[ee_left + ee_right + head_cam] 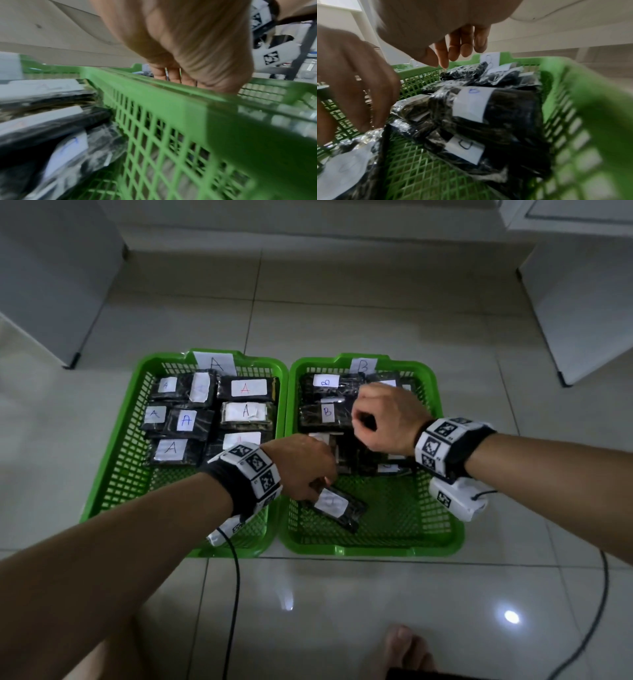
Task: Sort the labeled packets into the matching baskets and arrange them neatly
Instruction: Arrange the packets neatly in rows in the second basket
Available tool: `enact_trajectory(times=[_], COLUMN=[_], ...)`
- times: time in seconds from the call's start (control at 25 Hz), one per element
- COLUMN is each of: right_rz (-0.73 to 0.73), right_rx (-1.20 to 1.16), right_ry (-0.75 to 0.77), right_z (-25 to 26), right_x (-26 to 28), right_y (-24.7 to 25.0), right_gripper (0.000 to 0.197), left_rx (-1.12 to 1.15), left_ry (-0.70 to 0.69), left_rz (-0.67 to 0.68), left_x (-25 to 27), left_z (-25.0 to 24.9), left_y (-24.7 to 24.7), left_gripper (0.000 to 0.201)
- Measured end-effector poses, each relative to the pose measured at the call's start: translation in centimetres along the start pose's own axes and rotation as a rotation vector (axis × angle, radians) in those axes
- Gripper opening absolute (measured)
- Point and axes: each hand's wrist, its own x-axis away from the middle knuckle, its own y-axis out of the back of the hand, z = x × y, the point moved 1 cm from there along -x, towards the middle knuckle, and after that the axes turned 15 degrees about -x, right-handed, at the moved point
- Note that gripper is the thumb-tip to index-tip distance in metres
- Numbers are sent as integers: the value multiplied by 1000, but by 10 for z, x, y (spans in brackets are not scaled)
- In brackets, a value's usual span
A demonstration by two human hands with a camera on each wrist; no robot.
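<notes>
Both hands work over basket B (445, 529).
The left hand (301, 465) pinches a tilted packet (337, 506) at its near end; the right hand (387, 417) hovers, fingers loosely curled, empty.

Two baskets (113, 474) (442, 518) are showing bright green mesh walls and rims. Packets inside (186, 421) (327, 414) are showing glossy black wrapping under clear film, each carrying a white paper label. Letters are reading in mixed ink: one A in red (245, 388), one A in blue (186, 420), others in black. Wristbands (255, 470) (442, 445) are showing black fabric with white panels bearing black square-code patterns. Floor tiles (342, 594) are appearing pale grey-beige and glossy.
</notes>
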Motion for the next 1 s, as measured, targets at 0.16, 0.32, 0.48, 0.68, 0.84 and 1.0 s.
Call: enact_trajectory(times=[0.16,0.32,0.48,0.68,0.84,1.0], right_rz=[0,-20,-76,-71,70,325], right_rx=[22,32,20,7,-57,62], right_ry=[-23,-45,-134,-197,-219,-253], right_z=[-3,-8,-25,-43,-38,-27], right_x=[14,21,24,27,32,41], right_y=[8,22,41,50,46,25], right_gripper=[21,20,19,15,24,35], left_rx=[-42,-76,47,82,129,179], left_ry=[-20,6,35,46,63,51], left_rz=[105,143,96,193,285,298], left_x=[-14,-17,-13,-19,-32,-36], left_z=[-18,-28,-25,-32,-43,-39], left_y=[4,-4,-3,11,5,6], left_gripper=[42,35,16,45,48,32])
